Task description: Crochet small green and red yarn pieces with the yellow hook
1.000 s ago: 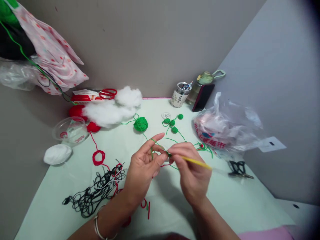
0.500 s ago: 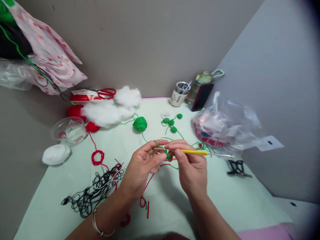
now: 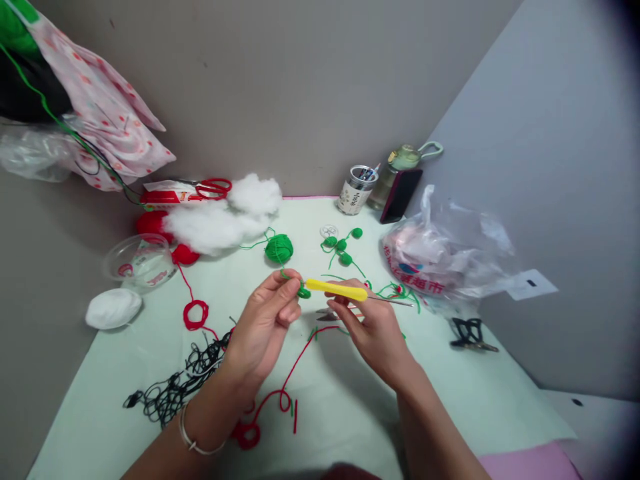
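My left hand (image 3: 265,323) pinches a small green crochet piece (image 3: 303,293) between thumb and fingers. A green strand runs from it towards the green yarn ball (image 3: 279,249) behind. My right hand (image 3: 377,333) grips a crochet hook (image 3: 340,289) by its yellow handle. The hook's left end is close by the green piece; whether it sits in a loop I cannot tell. Its other metal end points right. Below and between my hands lie small scissors (image 3: 327,315), partly hidden by my right hand. Several green crocheted buds (image 3: 345,259) lie beyond.
White stuffing (image 3: 215,227), red-handled scissors (image 3: 214,189) and a clear plastic bowl (image 3: 137,261) stand at the back left. Tangled black cord (image 3: 173,397) and red yarn (image 3: 285,400) lie nearer. A plastic bag (image 3: 425,257), pen tin (image 3: 357,192) and black hair clip (image 3: 473,335) are to the right.
My hands have drawn apart, the left one shifting left with the green piece. The hook has moved left and now slants down to the right. The small scissors' blades have come into view.
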A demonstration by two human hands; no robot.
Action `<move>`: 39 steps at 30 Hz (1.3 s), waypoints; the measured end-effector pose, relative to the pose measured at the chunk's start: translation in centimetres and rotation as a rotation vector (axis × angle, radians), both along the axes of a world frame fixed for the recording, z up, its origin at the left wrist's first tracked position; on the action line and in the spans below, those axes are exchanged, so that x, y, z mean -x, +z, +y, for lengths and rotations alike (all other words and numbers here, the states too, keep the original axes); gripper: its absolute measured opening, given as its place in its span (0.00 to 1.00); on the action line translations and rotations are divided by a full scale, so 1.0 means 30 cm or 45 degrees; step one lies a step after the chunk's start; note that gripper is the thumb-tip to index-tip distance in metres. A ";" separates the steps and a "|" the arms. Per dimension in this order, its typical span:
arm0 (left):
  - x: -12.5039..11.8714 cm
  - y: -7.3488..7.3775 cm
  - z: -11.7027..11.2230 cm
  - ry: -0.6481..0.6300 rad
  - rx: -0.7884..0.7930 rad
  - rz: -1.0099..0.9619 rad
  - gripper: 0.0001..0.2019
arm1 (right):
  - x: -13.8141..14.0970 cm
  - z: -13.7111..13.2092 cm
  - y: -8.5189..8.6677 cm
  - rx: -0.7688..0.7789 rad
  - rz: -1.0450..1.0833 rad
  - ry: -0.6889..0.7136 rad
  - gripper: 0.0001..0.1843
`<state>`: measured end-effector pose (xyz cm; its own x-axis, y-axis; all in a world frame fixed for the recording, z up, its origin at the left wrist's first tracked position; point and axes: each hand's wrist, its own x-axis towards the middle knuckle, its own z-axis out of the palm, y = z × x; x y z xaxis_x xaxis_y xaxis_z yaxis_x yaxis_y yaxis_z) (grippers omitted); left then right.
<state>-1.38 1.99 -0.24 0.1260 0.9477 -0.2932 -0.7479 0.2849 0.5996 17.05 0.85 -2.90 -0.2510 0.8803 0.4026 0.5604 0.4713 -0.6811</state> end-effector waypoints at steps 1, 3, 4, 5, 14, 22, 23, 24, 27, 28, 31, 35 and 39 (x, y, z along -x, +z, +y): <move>0.014 0.004 0.007 0.013 -0.025 0.019 0.15 | -0.022 0.008 -0.023 0.013 -0.234 -0.029 0.14; 0.037 0.007 0.016 0.023 -0.059 0.057 0.14 | -0.060 0.020 -0.075 0.107 -0.646 -0.011 0.15; 0.045 0.006 0.018 0.016 -0.075 0.075 0.14 | -0.074 0.025 -0.100 0.153 -0.779 0.017 0.15; 0.050 0.004 0.018 0.001 -0.088 0.089 0.13 | -0.083 0.029 -0.121 0.180 -0.848 0.035 0.13; 0.041 -0.022 0.005 -0.349 -0.109 0.195 0.18 | -0.102 0.057 -0.085 0.215 -0.140 -0.067 0.12; 0.028 -0.044 -0.003 -0.448 -0.082 0.212 0.24 | -0.067 0.005 -0.007 0.156 0.234 -0.032 0.17; 0.025 -0.045 -0.004 -0.450 -0.070 0.199 0.25 | -0.064 0.003 -0.005 0.072 0.166 -0.025 0.16; 0.021 -0.047 -0.005 -0.455 -0.058 0.183 0.25 | -0.061 0.003 -0.004 -0.021 0.085 -0.025 0.16; 0.008 -0.054 -0.011 -0.482 -0.028 0.124 0.24 | -0.049 0.006 -0.004 -0.302 -0.202 -0.057 0.14; 0.004 -0.057 -0.013 -0.492 -0.020 0.108 0.24 | -0.045 0.007 -0.004 -0.381 -0.292 -0.064 0.13; -0.003 -0.063 -0.017 -0.518 -0.004 0.085 0.23 | -0.035 0.009 0.001 -0.547 -0.478 -0.088 0.10; 0.000 -0.057 -0.017 -0.500 0.001 0.081 0.25 | -0.039 0.012 0.009 -0.615 -0.583 -0.137 0.09; -0.003 -0.054 -0.020 -0.506 0.001 0.090 0.26 | -0.040 0.008 0.007 -0.602 -0.572 -0.132 0.10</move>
<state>-1.28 1.40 -1.87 0.4624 0.8287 -0.3153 -0.5361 0.5445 0.6450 18.24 1.08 -2.68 -0.4083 0.6628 0.6277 0.8003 0.5907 -0.1031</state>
